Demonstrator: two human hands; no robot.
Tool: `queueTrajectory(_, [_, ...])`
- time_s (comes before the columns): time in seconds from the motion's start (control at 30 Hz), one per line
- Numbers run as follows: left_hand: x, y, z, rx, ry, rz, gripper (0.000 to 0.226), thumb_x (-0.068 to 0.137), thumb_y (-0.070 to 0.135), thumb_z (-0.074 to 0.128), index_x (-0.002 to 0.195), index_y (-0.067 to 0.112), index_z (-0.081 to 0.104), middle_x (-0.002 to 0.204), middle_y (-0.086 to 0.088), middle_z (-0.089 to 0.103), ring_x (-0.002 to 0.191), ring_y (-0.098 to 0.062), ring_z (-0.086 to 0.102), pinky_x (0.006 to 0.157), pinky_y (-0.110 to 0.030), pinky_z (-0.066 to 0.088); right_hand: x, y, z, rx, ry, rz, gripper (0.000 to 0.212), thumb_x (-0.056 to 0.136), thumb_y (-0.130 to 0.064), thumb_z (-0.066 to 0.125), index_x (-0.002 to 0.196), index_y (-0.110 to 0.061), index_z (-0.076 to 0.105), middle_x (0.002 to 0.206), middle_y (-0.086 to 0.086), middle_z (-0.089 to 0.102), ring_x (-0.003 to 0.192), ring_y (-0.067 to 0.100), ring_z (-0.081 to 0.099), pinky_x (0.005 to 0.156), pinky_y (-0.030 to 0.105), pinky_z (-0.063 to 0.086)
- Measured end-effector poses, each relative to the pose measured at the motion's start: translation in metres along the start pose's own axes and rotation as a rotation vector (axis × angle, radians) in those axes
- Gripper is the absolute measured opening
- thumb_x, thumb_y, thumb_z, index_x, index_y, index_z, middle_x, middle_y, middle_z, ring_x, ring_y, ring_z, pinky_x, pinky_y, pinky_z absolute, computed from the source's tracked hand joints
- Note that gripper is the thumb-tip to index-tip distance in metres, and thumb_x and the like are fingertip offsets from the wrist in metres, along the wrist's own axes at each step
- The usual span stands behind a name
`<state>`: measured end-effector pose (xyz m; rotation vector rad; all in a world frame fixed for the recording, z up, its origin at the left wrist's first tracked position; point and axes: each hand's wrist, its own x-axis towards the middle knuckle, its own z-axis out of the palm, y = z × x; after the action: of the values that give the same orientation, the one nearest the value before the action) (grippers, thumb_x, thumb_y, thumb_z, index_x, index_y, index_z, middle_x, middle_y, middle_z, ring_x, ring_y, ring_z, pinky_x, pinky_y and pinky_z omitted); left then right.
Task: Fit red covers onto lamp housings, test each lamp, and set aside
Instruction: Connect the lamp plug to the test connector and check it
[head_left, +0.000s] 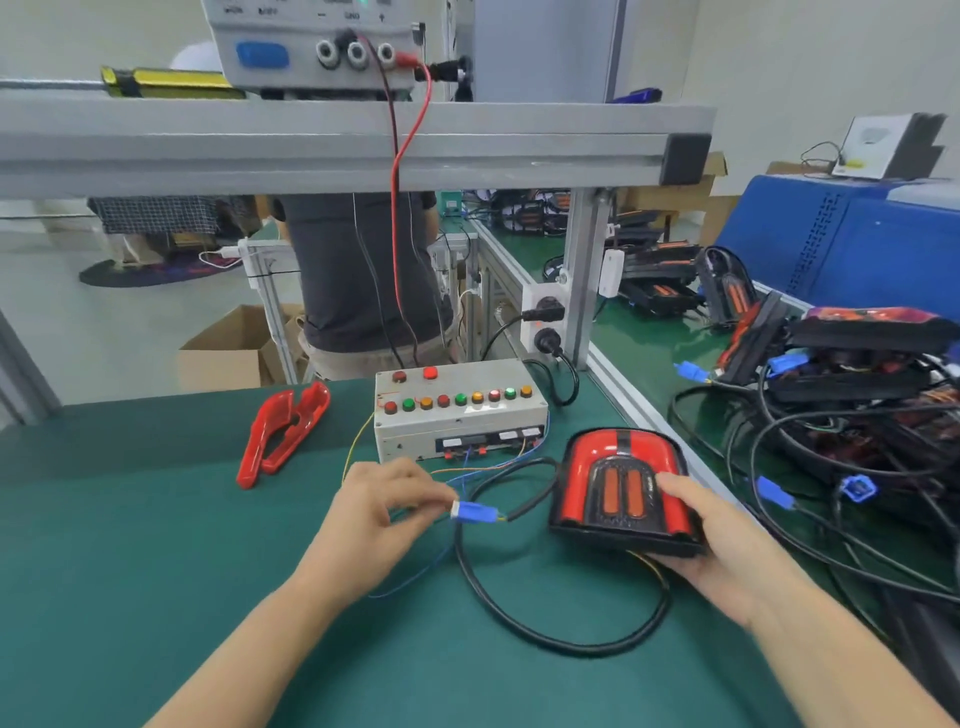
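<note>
Testing step | left hand (379, 512) pinches small blue plastic connector (475, 512) (mated for power, likely) | right hand (719, 540) cups red-covered black lamp housing (623, 488), steadying it face-up.

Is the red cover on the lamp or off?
On: the glossy red cover sits on the black lamp housing.
</note>
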<state>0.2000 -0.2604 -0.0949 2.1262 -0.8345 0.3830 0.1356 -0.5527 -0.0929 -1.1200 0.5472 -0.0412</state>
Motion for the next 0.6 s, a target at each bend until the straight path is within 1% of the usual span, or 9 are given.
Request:
queueTrajectory(0.07, [-0.007, -0.004, -0.003, 0.14, -0.035, 0.064, 0.014, 0.081, 0.016, 0.067, 0.083, 0.026, 0.077, 0.077, 0.012, 0.063, 0.071, -0.004, 0.053, 0.079, -0.027, 0.035, 0.004, 0.002, -0.001, 0.157, 0.035, -0.079, 0.014, 0.096, -0.016, 0.054, 0.096, -0.013, 0.068, 0.082, 0.007, 0.077, 0.064, 0.016, 0.073, 0.057, 0.035, 0.061])
queueTrajectory(0.1, [-0.01, -0.006, -0.002, 0.216, -0.062, 0.101, 0.014, 0.08, 0.017, 0.066, 0.083, 0.027, 0.077, 0.076, 0.011, 0.061, 0.069, -0.008, 0.052, 0.077, -0.029, 0.034, 0.005, 0.002, -0.001, 0.244, 0.042, -0.123, 0.015, 0.097, -0.017, 0.053, 0.097, -0.013, 0.068, 0.084, 0.007, 0.077, 0.066, 0.016, 0.073, 0.059, 0.036, 0.062])
queueTrajectory(0.17, [-0.012, -0.007, 0.001, 0.331, -0.104, 0.172, 0.014, 0.079, 0.017, 0.068, 0.083, 0.029, 0.075, 0.074, 0.01, 0.058, 0.068, -0.008, 0.047, 0.075, -0.028, 0.032, 0.006, 0.0, -0.001, 0.372, 0.023, -0.184, 0.018, 0.097, -0.02, 0.052, 0.101, -0.013, 0.068, 0.095, 0.006, 0.077, 0.077, 0.015, 0.074, 0.069, 0.036, 0.062])
queueTrajectory(0.23, [-0.01, -0.006, 0.005, 0.381, -0.108, 0.237, 0.013, 0.079, 0.017, 0.068, 0.081, 0.029, 0.074, 0.072, 0.01, 0.057, 0.067, -0.007, 0.044, 0.073, -0.026, 0.031, 0.005, -0.001, 0.002, 0.397, -0.036, -0.192, 0.019, 0.096, -0.023, 0.054, 0.105, -0.014, 0.067, 0.103, 0.007, 0.075, 0.086, 0.016, 0.074, 0.075, 0.035, 0.061])
queueTrajectory(0.33, [-0.005, -0.005, 0.013, 0.416, -0.139, 0.276, 0.014, 0.077, 0.016, 0.069, 0.078, 0.03, 0.073, 0.072, 0.012, 0.058, 0.064, -0.009, 0.046, 0.073, -0.023, 0.03, 0.007, 0.005, 0.01, 0.3, -0.144, -0.149, 0.026, 0.086, -0.026, 0.062, 0.109, -0.015, 0.067, 0.104, 0.01, 0.075, 0.085, 0.019, 0.074, 0.066, 0.032, 0.061])
queueTrajectory(0.4, [-0.003, -0.004, 0.015, 0.361, -0.182, 0.217, 0.012, 0.08, 0.02, 0.07, 0.08, 0.032, 0.074, 0.074, 0.014, 0.059, 0.066, -0.007, 0.049, 0.077, -0.022, 0.03, 0.009, 0.014, 0.017, 0.21, -0.185, -0.125, 0.038, 0.077, -0.031, 0.065, 0.11, -0.014, 0.069, 0.106, 0.012, 0.074, 0.085, 0.019, 0.074, 0.068, 0.033, 0.058])
queueTrajectory(0.43, [-0.002, -0.003, 0.016, 0.311, -0.206, 0.162, 0.01, 0.081, 0.024, 0.071, 0.082, 0.033, 0.075, 0.077, 0.015, 0.06, 0.07, -0.002, 0.049, 0.081, -0.022, 0.03, 0.01, 0.018, 0.02, 0.176, -0.196, -0.126, 0.042, 0.076, -0.033, 0.064, 0.113, -0.014, 0.069, 0.109, 0.012, 0.073, 0.088, 0.02, 0.073, 0.072, 0.033, 0.055])
queueTrajectory(0.5, [-0.001, -0.004, 0.014, 0.184, -0.275, 0.037, 0.006, 0.082, 0.031, 0.072, 0.085, 0.034, 0.076, 0.082, 0.017, 0.063, 0.081, 0.0, 0.052, 0.088, -0.02, 0.031, 0.014, 0.026, 0.025, 0.157, -0.208, -0.149, 0.047, 0.079, -0.034, 0.063, 0.12, -0.013, 0.066, 0.114, 0.011, 0.072, 0.094, 0.02, 0.072, 0.077, 0.032, 0.053])
queueTrajectory(0.6, [0.001, -0.004, 0.006, -0.102, -0.275, -0.143, 0.006, 0.081, 0.023, 0.075, 0.084, 0.028, 0.077, 0.086, 0.016, 0.069, 0.09, -0.003, 0.061, 0.085, -0.016, 0.042, 0.02, 0.032, 0.027, 0.194, -0.239, -0.191, 0.049, 0.084, -0.035, 0.06, 0.129, -0.015, 0.06, 0.121, 0.009, 0.069, 0.108, 0.021, 0.068, 0.083, 0.031, 0.054])
